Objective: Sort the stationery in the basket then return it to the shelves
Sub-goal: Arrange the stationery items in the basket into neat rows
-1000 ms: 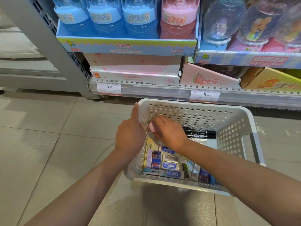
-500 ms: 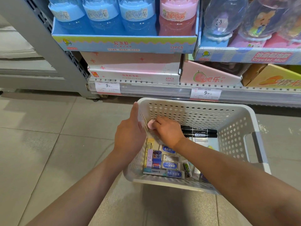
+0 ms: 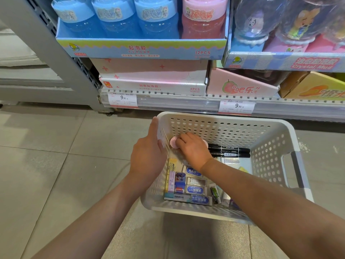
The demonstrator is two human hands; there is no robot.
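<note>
Left hand (image 3: 147, 156) flat against basket (image 3: 220, 126); right hand (image 3: 193, 148) pinches pink eraser (image 3: 174, 143) beside markers (image 3: 230, 152).

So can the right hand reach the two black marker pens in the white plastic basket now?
Probably yes: the right hand is already inside the white perforated basket, beside the black marker pens, nothing between them, but it holds a pink item.

Large pale grey floor tiles (image 3: 56, 165) with thin grout lines cover the near ground under even, soft indoor light. At the far side runs a shop shelf edge (image 3: 186, 101) with a clear price rail carrying white price tags (image 3: 122, 99). A grey slotted upright (image 3: 56, 58) slants at far left, and printed display cartons (image 3: 141, 49) fill the shelf.
</note>
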